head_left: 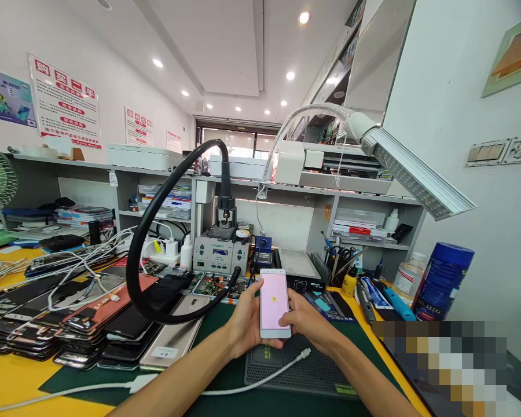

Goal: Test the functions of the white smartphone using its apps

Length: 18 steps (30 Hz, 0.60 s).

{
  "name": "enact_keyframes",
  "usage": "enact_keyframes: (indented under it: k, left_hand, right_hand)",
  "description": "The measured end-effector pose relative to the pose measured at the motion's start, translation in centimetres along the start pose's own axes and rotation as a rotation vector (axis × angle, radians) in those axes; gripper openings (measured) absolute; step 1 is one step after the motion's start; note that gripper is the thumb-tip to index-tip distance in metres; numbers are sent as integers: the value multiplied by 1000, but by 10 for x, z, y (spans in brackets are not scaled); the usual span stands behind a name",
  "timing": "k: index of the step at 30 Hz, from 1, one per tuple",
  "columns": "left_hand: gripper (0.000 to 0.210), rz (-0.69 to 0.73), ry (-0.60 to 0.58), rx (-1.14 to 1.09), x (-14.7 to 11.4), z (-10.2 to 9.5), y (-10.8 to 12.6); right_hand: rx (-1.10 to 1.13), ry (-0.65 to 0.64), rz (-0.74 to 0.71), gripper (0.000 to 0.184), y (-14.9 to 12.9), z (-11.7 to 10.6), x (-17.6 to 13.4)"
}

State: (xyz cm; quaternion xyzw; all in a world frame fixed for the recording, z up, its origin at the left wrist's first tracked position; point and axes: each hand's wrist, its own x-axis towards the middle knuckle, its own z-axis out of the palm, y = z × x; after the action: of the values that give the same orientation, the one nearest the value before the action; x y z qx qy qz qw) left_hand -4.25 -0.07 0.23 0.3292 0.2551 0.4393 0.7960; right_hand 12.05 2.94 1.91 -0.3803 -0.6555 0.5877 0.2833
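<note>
A white smartphone (274,315) with a lit pale pink screen is held upright above the bench, a small yellow mark at its centre. My left hand (245,321) wraps round its left edge, the thumb along the side and fingers behind. On the right edge my right hand (306,321) grips it, with the thumb over the lower right of the screen. The fingers behind the phone are mostly hidden. Below lie a dark textured mat (316,370) and a white charging cable (260,383) whose plug end lies on it, beside my right wrist.
Stacked phones (91,324) crowd the left. A hot air station (219,255) with a looping black hose (134,249) stands behind. At the right are a tool holder (341,266), a blue can (445,281) and a bottle (408,275). A lamp (423,174) hangs overhead.
</note>
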Motion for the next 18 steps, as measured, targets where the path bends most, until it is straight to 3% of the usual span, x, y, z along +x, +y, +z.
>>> enact_keyframes:
  k: [18]
  left_hand:
    - [71,-2,0,6,1,2,0]
  right_hand:
    - [49,13,-24,61,13,-2,9]
